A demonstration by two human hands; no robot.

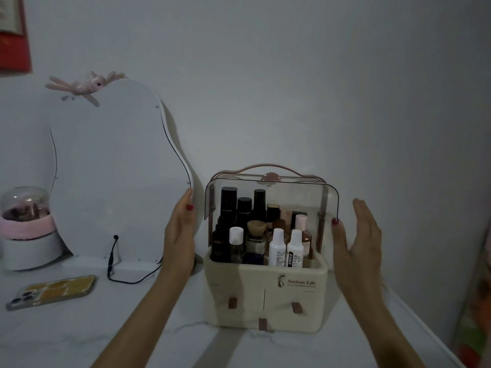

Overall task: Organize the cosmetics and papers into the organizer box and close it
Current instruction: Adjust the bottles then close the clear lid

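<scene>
Beside the organizer box [265,293], open hands [180,235] flank it.

matt cream plastic organizer box [265,296], clear glossy plastic lid [271,193], smooth white marbled tabletop [79,338]

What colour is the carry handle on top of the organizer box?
Dusty pink. The carry handle arches over the clear lid, seen best in the head view.

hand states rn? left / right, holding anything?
Left hand: open, fingers straight beside the organizer box, holding nothing.
Right hand: open, fingers straight; thumb at the clear lid edge, no grip.
</scene>
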